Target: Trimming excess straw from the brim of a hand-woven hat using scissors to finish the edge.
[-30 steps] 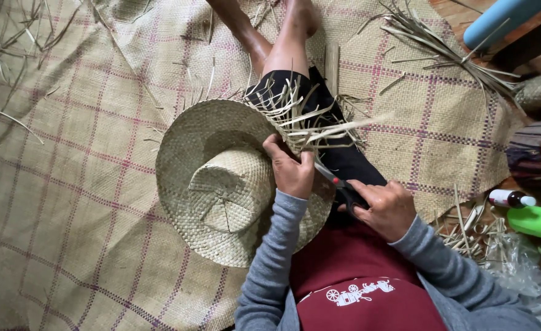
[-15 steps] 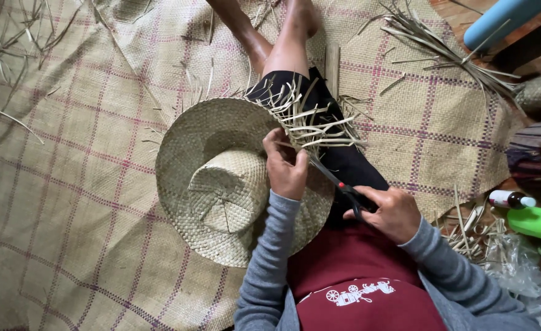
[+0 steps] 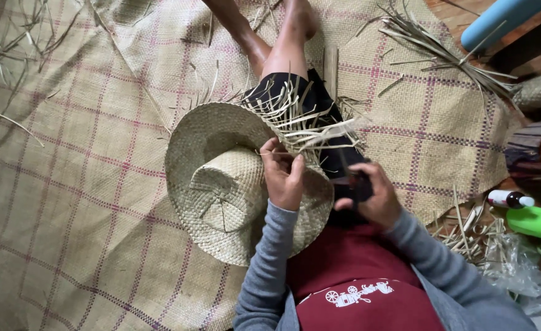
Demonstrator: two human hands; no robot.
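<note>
The right hand (image 3: 372, 196) blurs around dark scissors (image 3: 356, 181), their blades too smeared to tell.

One hat (image 3: 221, 184), one scissors (image 3: 357, 181), two hands (image 3: 283, 175)

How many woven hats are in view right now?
1. The woven hat lies on the person's lap over the mat, with the left hand on its brim. Others may be out of view.

Left of the straw hat (image 3: 221, 184) the woven mat (image 3: 68, 202) lies open — only scattered strands. To the right, loose straw scraps (image 3: 473, 236), a small bottle (image 3: 510, 198) and a green object (image 3: 537, 224) crowd the floor.
</note>
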